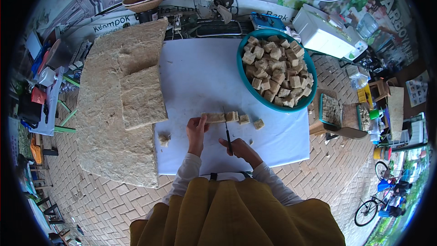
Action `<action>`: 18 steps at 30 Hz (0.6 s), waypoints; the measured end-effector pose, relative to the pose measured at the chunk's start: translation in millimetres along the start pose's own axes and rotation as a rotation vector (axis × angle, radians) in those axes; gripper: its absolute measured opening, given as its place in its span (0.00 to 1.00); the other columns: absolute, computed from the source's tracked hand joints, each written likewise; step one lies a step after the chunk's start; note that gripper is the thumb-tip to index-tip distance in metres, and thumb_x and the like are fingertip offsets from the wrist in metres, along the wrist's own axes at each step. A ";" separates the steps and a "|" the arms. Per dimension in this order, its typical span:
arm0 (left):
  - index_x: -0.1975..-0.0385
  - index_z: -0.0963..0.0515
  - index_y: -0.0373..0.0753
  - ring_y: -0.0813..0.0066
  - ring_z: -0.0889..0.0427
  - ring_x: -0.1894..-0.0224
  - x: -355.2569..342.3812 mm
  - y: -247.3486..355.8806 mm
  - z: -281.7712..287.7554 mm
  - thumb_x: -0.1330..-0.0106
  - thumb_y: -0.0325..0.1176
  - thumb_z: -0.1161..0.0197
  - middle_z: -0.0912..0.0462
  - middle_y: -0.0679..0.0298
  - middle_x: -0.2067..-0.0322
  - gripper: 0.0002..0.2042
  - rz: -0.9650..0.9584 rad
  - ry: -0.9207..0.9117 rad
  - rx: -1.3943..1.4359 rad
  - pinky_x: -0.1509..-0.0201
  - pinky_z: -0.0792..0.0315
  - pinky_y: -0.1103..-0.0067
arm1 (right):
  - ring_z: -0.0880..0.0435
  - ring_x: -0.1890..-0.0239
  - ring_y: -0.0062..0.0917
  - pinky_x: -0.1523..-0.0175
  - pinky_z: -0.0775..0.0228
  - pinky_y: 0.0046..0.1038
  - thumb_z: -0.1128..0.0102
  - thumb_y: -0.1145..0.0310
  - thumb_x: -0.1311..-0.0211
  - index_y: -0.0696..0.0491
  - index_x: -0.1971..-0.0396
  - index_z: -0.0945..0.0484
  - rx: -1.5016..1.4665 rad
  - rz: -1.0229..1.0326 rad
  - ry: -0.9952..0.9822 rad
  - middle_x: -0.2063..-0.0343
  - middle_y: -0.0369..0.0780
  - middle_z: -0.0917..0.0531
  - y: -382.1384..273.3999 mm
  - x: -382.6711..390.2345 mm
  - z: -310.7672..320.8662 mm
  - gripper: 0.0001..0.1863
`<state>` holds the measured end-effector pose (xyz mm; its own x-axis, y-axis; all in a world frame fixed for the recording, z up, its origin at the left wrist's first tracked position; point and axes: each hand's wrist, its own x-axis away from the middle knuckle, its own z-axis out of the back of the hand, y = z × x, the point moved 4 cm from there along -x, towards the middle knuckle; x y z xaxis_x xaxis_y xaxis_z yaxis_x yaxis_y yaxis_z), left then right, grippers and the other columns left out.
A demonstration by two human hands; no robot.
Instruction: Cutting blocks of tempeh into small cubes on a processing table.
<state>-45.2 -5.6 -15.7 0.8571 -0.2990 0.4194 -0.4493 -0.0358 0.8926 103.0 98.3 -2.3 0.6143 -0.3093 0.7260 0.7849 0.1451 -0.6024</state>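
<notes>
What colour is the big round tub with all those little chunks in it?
The tub is teal, a bluish green; the head view shows it best.

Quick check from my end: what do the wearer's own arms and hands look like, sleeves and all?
The left hand and right hand are bare, without gloves or cables. Long, whitish, plain-looking sleeves cover the forearms to about the wrists. A mustard-brown garment drapes in folds over the upper arms. Any rings are too small to tell.

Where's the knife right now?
Head view, centre: the knife is in the right hand, crossing the tan strip that the left hand holds.
</notes>
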 end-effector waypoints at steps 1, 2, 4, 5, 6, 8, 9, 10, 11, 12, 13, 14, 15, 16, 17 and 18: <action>0.68 0.28 0.27 0.77 0.23 0.75 1.0 3.8 0.7 0.46 0.41 0.33 0.22 0.59 0.73 0.20 -0.012 -0.014 -0.043 0.72 0.26 0.83 | 0.34 0.90 0.21 0.80 0.40 0.23 0.55 0.29 0.51 0.54 0.97 0.32 0.002 0.005 -0.007 0.95 0.34 0.33 -0.4 0.4 0.3 0.40; 0.69 0.28 0.27 0.77 0.23 0.76 1.4 6.3 0.9 0.45 0.41 0.33 0.22 0.59 0.74 0.20 -0.025 -0.029 -0.086 0.72 0.27 0.83 | 0.33 0.90 0.21 0.80 0.39 0.23 0.55 0.29 0.51 0.54 0.97 0.32 0.004 0.010 -0.013 0.95 0.34 0.33 -1.0 0.9 0.6 0.40; 0.69 0.27 0.27 0.78 0.23 0.76 0.3 7.2 3.9 0.45 0.41 0.33 0.22 0.59 0.75 0.19 -0.031 -0.023 -0.103 0.73 0.28 0.84 | 0.33 0.90 0.21 0.79 0.39 0.23 0.54 0.29 0.51 0.54 0.97 0.32 0.009 0.004 -0.020 0.95 0.34 0.33 -3.6 2.8 0.7 0.39; 0.69 0.27 0.27 0.78 0.24 0.77 -0.1 7.3 5.0 0.45 0.41 0.33 0.22 0.59 0.76 0.19 -0.036 -0.019 -0.121 0.73 0.28 0.84 | 0.33 0.90 0.21 0.79 0.39 0.23 0.54 0.30 0.51 0.54 0.97 0.32 0.013 -0.002 -0.026 0.95 0.34 0.32 -4.3 3.2 0.7 0.39; 0.69 0.27 0.27 0.78 0.24 0.77 -0.3 6.7 5.2 0.45 0.41 0.33 0.22 0.59 0.76 0.19 -0.036 -0.020 -0.121 0.73 0.28 0.84 | 0.33 0.90 0.21 0.79 0.39 0.23 0.54 0.30 0.51 0.54 0.97 0.32 0.013 -0.002 -0.025 0.95 0.34 0.32 -3.4 2.4 0.7 0.39; 0.69 0.27 0.27 0.78 0.24 0.78 -0.7 4.0 5.6 0.45 0.40 0.33 0.21 0.59 0.77 0.19 -0.028 -0.015 -0.120 0.74 0.29 0.84 | 0.32 0.90 0.22 0.79 0.38 0.24 0.53 0.30 0.51 0.53 0.97 0.32 0.028 -0.013 -0.021 0.94 0.34 0.32 -0.3 -0.2 0.5 0.38; 0.69 0.27 0.27 0.78 0.24 0.78 -1.0 3.2 6.2 0.45 0.40 0.33 0.21 0.59 0.77 0.19 -0.028 -0.015 -0.119 0.74 0.29 0.84 | 0.32 0.90 0.22 0.79 0.38 0.24 0.53 0.30 0.51 0.53 0.97 0.32 0.029 -0.014 -0.022 0.94 0.34 0.32 -0.5 -0.2 0.2 0.38; 0.69 0.26 0.27 0.78 0.24 0.78 -1.4 2.3 6.9 0.46 0.40 0.33 0.21 0.59 0.77 0.18 -0.026 -0.010 -0.114 0.74 0.29 0.84 | 0.32 0.90 0.22 0.79 0.38 0.24 0.53 0.31 0.51 0.53 0.98 0.32 0.037 -0.018 -0.015 0.94 0.35 0.32 -0.8 -0.1 0.2 0.38; 0.69 0.26 0.27 0.78 0.24 0.78 -1.8 1.5 7.6 0.46 0.39 0.33 0.21 0.60 0.77 0.18 -0.025 -0.006 -0.110 0.74 0.29 0.84 | 0.31 0.89 0.22 0.79 0.38 0.24 0.52 0.31 0.51 0.53 0.98 0.32 0.046 -0.022 -0.009 0.94 0.35 0.31 -0.8 -0.1 0.2 0.38; 0.69 0.26 0.27 0.78 0.24 0.78 -2.1 0.7 7.9 0.46 0.39 0.33 0.21 0.60 0.77 0.18 -0.025 -0.007 -0.109 0.74 0.29 0.84 | 0.31 0.89 0.22 0.79 0.38 0.24 0.52 0.31 0.51 0.53 0.98 0.32 0.046 -0.022 -0.008 0.94 0.35 0.31 0.2 -0.9 -0.1 0.38; 0.70 0.26 0.27 0.78 0.24 0.78 -2.4 0.7 8.4 0.46 0.39 0.33 0.21 0.60 0.77 0.18 -0.041 -0.001 -0.108 0.74 0.29 0.84 | 0.31 0.89 0.22 0.79 0.37 0.24 0.52 0.31 0.51 0.53 0.98 0.32 0.052 -0.010 -0.005 0.94 0.35 0.31 1.5 -2.4 -0.6 0.38; 0.70 0.26 0.28 0.78 0.24 0.78 -2.7 0.6 8.8 0.46 0.39 0.33 0.21 0.60 0.78 0.17 -0.058 0.004 -0.107 0.74 0.28 0.84 | 0.30 0.89 0.23 0.78 0.37 0.24 0.52 0.31 0.51 0.53 0.98 0.32 0.057 0.002 -0.002 0.94 0.35 0.31 2.4 -3.3 -1.0 0.38; 0.70 0.26 0.28 0.78 0.24 0.78 -2.1 2.0 7.9 0.46 0.39 0.33 0.21 0.60 0.78 0.17 -0.057 0.003 -0.107 0.74 0.28 0.84 | 0.30 0.89 0.23 0.78 0.37 0.24 0.52 0.31 0.51 0.53 0.98 0.32 0.057 0.001 -0.001 0.94 0.35 0.31 2.9 -3.5 -1.0 0.38; 0.71 0.26 0.28 0.78 0.24 0.78 -1.1 4.1 7.2 0.46 0.39 0.33 0.21 0.60 0.78 0.17 -0.065 0.007 -0.112 0.74 0.28 0.84 | 0.30 0.90 0.23 0.78 0.37 0.24 0.51 0.31 0.52 0.53 0.98 0.32 0.058 0.000 0.003 0.95 0.35 0.31 3.4 -3.6 -0.8 0.38; 0.71 0.26 0.28 0.78 0.24 0.78 -0.6 5.5 6.5 0.46 0.38 0.33 0.21 0.60 0.78 0.17 -0.073 0.011 -0.118 0.74 0.28 0.84 | 0.30 0.90 0.23 0.78 0.37 0.24 0.51 0.30 0.52 0.53 0.99 0.32 0.060 0.000 0.007 0.95 0.35 0.31 3.8 -3.7 -0.5 0.38; 0.71 0.26 0.28 0.78 0.24 0.78 -1.2 4.8 7.7 0.46 0.38 0.33 0.21 0.60 0.78 0.17 -0.074 0.013 -0.117 0.74 0.28 0.84 | 0.30 0.90 0.23 0.78 0.37 0.24 0.51 0.30 0.52 0.53 0.99 0.32 0.061 0.001 0.005 0.95 0.35 0.31 2.0 -2.5 -0.7 0.38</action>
<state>-50.3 -12.7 -13.2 0.8905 -0.2869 0.3531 -0.3529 0.0543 0.9341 103.0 98.7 -5.5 0.6149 -0.3138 0.7234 0.7877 0.2026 -0.5817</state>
